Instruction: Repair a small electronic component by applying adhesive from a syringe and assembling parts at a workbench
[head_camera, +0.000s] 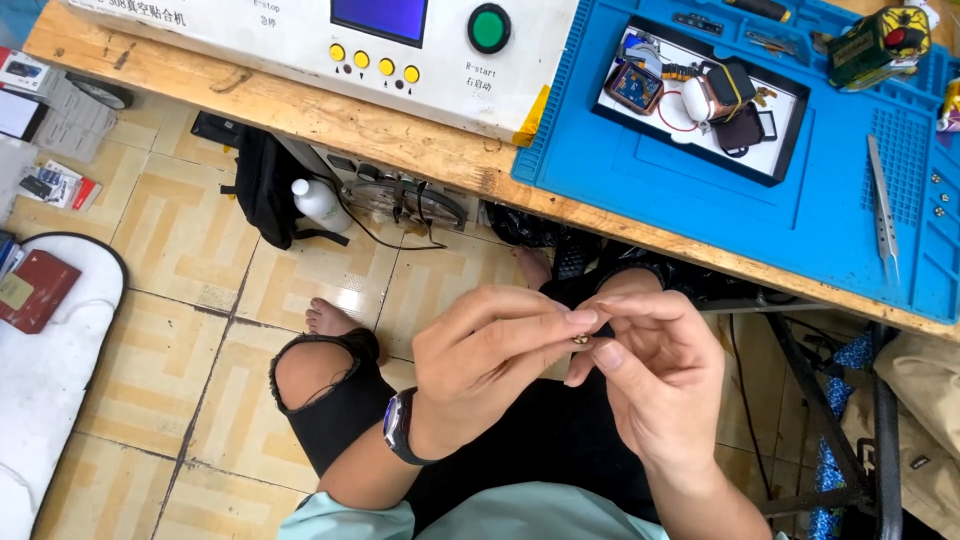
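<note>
Both of my hands meet above my lap, below the wooden bench edge (330, 118). My left hand (478, 362), with a dark watch on its wrist, pinches a tiny brass-coloured part (581, 340) between thumb and forefinger. My right hand (655, 375) touches the same small part from the other side with its fingertips. The part is too small to tell its shape. On the bench above lies a blue work mat (830, 215) with a black-rimmed white tray (775, 158) holding several small watch parts and a cable.
A white machine (300, 30) with a green round button, yellow buttons and a blue screen stands on the bench at left. Metal tweezers (882, 210) lie on the mat at right. Below are a tiled floor, a white bottle (322, 205), a black bag and my bare feet.
</note>
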